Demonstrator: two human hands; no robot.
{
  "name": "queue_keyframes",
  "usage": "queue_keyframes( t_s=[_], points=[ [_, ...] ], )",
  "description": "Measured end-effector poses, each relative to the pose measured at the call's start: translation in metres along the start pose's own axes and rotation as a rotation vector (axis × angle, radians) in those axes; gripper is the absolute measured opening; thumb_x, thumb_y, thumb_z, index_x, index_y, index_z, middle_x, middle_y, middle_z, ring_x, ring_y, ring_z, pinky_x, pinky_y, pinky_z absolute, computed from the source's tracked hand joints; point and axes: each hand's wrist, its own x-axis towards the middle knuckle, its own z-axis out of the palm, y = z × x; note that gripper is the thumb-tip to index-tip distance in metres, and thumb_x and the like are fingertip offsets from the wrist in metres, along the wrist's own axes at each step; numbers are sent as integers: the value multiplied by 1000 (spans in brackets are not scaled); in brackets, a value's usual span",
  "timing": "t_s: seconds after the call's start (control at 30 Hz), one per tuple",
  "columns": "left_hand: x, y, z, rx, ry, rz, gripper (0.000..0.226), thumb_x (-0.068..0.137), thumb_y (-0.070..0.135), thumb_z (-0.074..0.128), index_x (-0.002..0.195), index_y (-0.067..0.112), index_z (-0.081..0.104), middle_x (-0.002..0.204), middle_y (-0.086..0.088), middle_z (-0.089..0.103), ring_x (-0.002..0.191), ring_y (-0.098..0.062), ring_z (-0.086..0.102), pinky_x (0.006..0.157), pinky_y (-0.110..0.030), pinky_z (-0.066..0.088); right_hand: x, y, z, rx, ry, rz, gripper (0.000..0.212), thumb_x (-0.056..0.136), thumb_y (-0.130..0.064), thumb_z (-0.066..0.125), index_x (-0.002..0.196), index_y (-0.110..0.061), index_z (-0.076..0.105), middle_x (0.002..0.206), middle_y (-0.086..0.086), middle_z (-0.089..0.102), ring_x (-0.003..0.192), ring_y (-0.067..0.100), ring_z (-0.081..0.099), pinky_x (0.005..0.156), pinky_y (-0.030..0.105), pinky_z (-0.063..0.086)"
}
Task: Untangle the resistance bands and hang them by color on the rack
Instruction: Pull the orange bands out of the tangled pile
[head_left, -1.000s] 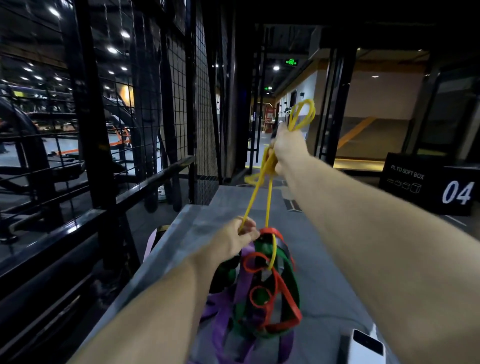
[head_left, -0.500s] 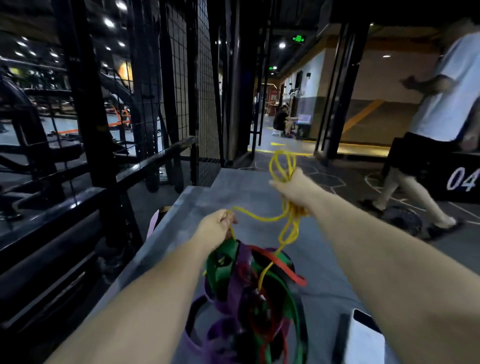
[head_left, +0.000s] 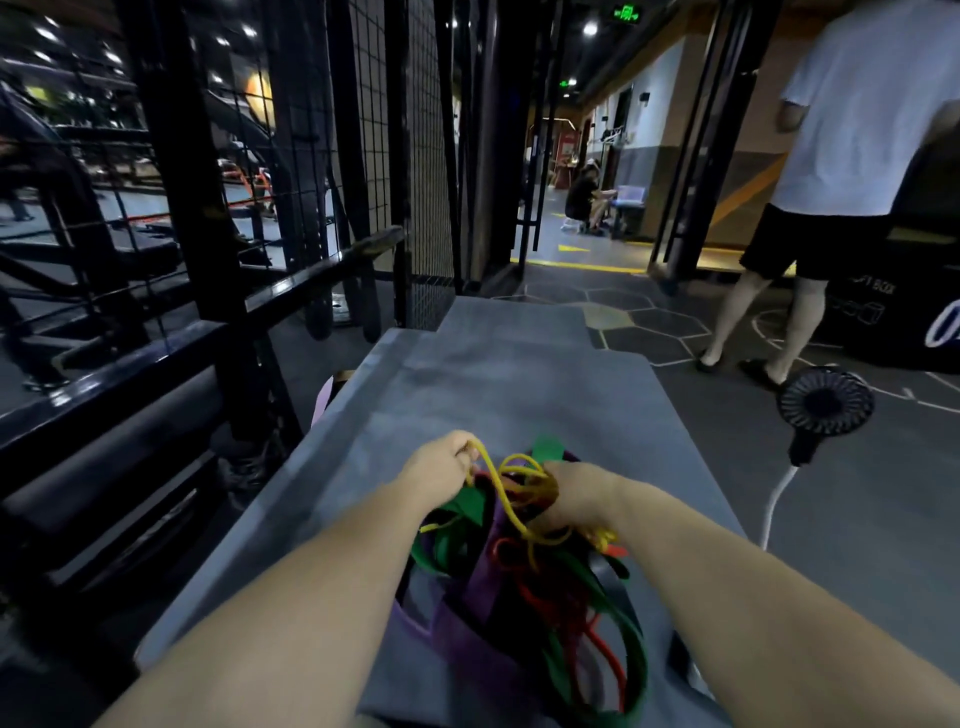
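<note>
A long grey padded platform (head_left: 519, 384) stretches away from the viewer, its top flat and mottled. A second, narrower grey block (head_left: 514, 317) sits against its far end. On the near part lies a tangled pile of bands (head_left: 519, 597): purple, green and red strips looped through one another, with a thin yellow band (head_left: 503, 493) on top.

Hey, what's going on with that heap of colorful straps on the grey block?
A person is sorting out a knot of resistance bands that lies on a grey padded block. The left hand pinches a strand of the thin yellow band, and the right hand grips a bunch of its loops just above the pile. The yellow band is partly threaded through the purple, green and red ones. No band looks freed from the pile yet.
</note>
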Motion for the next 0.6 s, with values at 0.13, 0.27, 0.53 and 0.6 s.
queue_keyframes(
  t_s=[0.13,0.27,0.53,0.6],
  points=[
    [-10,-3,5,-38,-147,-16,48,88,27,67,131,21,46,110,7,59,106,-13,55,92,-23,40,-2,8,-3,62,38,49,30,73,-43,81,80,-32,54,93,-5,63,90,13,57,75,23,41],
    [-17,-12,12,130,-104,34,66,78,30,76,135,21,44,130,-1,49,119,-19,50,100,-27,39,0,16,-4,180,123,94,25,75,-37,80,80,-29,57,92,-2,65,92,18,62,77,25,44],
    [-20,-8,9,61,53,20,63,74,28,78,128,21,46,119,1,40,111,-24,51,94,-31,43,2,20,-25,691,644,166,26,72,-18,82,80,-24,58,80,0,67,82,24,66,76,35,52],
    [-18,7,0,-2,20,53,66,74,28,78,131,19,47,127,1,38,109,-20,53,94,-29,44,0,14,-42,739,733,96,25,77,-16,78,78,-28,56,78,-2,66,79,22,64,75,37,51]
  ],
)
